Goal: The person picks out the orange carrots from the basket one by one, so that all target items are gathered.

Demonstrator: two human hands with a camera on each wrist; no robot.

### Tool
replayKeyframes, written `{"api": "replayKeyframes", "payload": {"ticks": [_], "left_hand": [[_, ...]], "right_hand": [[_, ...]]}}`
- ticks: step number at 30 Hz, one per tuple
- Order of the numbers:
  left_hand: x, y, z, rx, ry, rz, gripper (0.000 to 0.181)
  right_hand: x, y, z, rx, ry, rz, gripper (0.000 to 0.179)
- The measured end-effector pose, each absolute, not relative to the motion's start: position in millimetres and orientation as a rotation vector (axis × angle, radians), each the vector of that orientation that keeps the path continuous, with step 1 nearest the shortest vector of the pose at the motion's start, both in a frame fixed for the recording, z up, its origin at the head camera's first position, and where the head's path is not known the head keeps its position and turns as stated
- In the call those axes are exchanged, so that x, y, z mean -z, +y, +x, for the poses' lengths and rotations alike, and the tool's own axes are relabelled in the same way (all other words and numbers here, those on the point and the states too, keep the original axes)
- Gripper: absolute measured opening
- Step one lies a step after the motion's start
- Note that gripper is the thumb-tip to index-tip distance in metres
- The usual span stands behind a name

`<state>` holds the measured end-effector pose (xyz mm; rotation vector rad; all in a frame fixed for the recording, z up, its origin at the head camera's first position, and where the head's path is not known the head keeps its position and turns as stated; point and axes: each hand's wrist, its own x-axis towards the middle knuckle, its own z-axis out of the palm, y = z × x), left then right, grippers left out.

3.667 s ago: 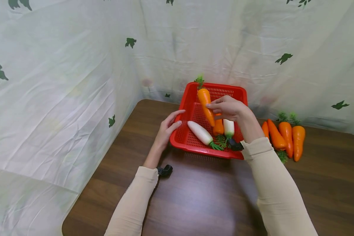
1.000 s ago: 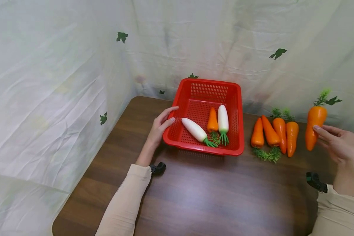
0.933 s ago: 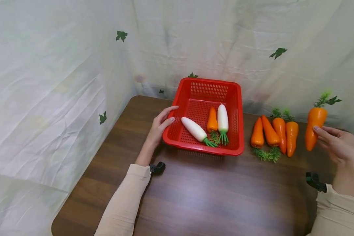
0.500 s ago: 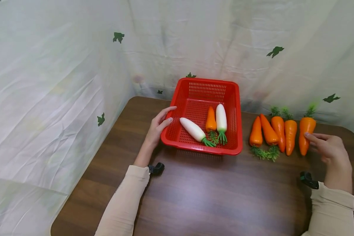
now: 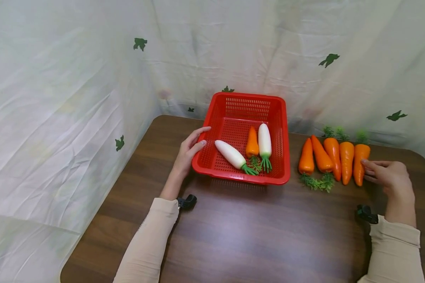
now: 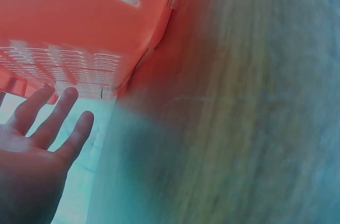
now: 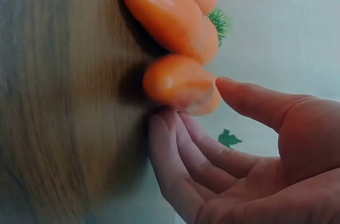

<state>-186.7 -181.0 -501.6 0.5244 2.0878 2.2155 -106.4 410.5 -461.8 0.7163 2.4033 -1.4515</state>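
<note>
The right hand (image 5: 387, 177) rests at the far right of the brown wooden surface (image 5: 255, 236), its fingers (image 7: 180, 149) and thumb closed lightly round the lower half of an orange toy carrot (image 5: 359, 163). This carrot lies on the surface with its green top pointing toward the white leaf-printed cloth (image 5: 74, 98) at the back. In the right wrist view the fingers touch its underside and the thumb reaches over it, so the hand is grasping the carrot.

It is the rightmost of a row of five carrots lying side by side; the other four carrots (image 5: 324, 159) sit just to its left, close together, with green tufts showing at both ends of the group.

The left hand (image 5: 187, 151) lies flat with straight fingers against the left outer wall of the red plastic basket (image 5: 285, 157), holding nothing. The left wrist view shows the outstretched fingers (image 6: 53, 118) beside the slotted red wall.

Inside the basket lie two white radishes (image 5: 231, 155) and one small carrot (image 5: 252, 143) between them, green ends toward the person. The nearer radish lies slanted; the other lies straight, touching the small carrot.
</note>
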Motion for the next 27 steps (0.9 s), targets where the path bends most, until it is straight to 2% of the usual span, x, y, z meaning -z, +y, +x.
{"api": "replayKeyframes", "payload": {"ticks": [4,8,13,23,27], "left_hand": [[501.9,-181.4,-186.9,-2.218,2.090,0.521,0.047],[502.3,-181.6,-186.5,-2.215,2.091,0.523,0.047],[501.7,-181.1,-186.4,-2.214,2.092,0.529,0.047],[500.3,-180.2,-187.0,-2.226,2.083,0.525,0.048],[500.3,-179.3,-187.0,-2.232,2.076,0.523,0.047]], "right_hand": [[459.2,406.7,-105.8,1.533,2.408,0.714,0.078],[449.8,398.1,-105.1,1.526,2.492,0.831,0.068],[433.6,385.8,-103.9,1.446,2.655,0.942,0.068],[418.2,368.6,-110.6,1.544,2.682,0.740,0.072],[415.3,360.7,-113.1,1.640,2.647,0.549,0.056]]}}
